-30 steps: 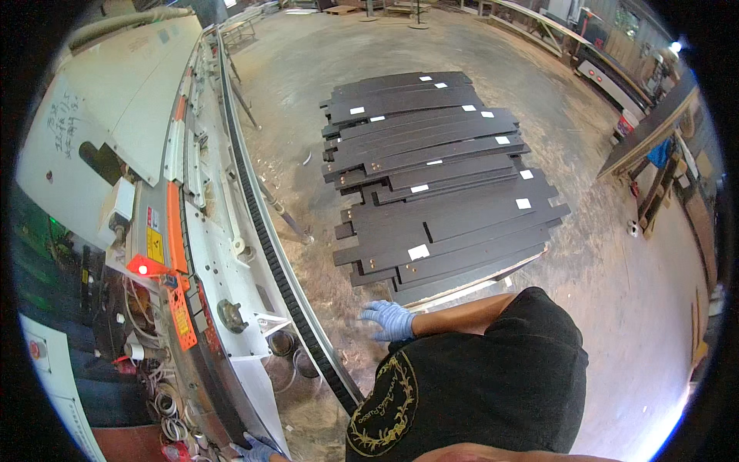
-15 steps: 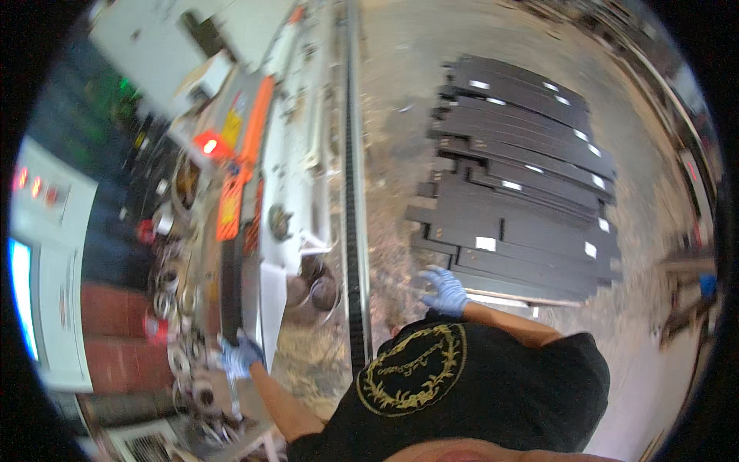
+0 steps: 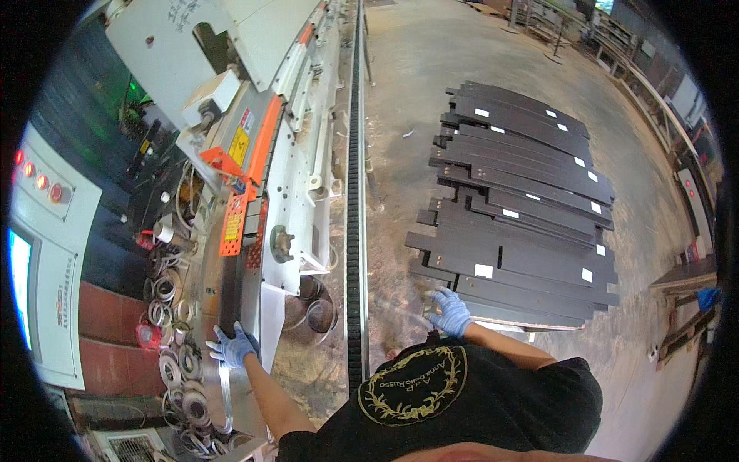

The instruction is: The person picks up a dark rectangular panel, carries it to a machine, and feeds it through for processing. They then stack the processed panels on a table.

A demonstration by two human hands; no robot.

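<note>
**Both gloved hands spread wide**

The person's left hand (image 3: 231,346), in a blue glove, is stretched out low to the left with fingers spread and palm pressed flat, the bare forearm running back to the black shirt sleeve. The right hand (image 3: 450,310), also blue-gloved, reaches forward to the right, fingers loosely open and angled down, wrist slightly bent. Both arms are extended, elbows only slightly bent, the hands well apart.

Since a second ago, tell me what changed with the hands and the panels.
The left hand has come into view and now rests flat on the machine's metal bed. The right hand stayed low at the near edge of the stack of dark panels; whether it grips one is unclear. The stack itself looks unmoved.
</note>
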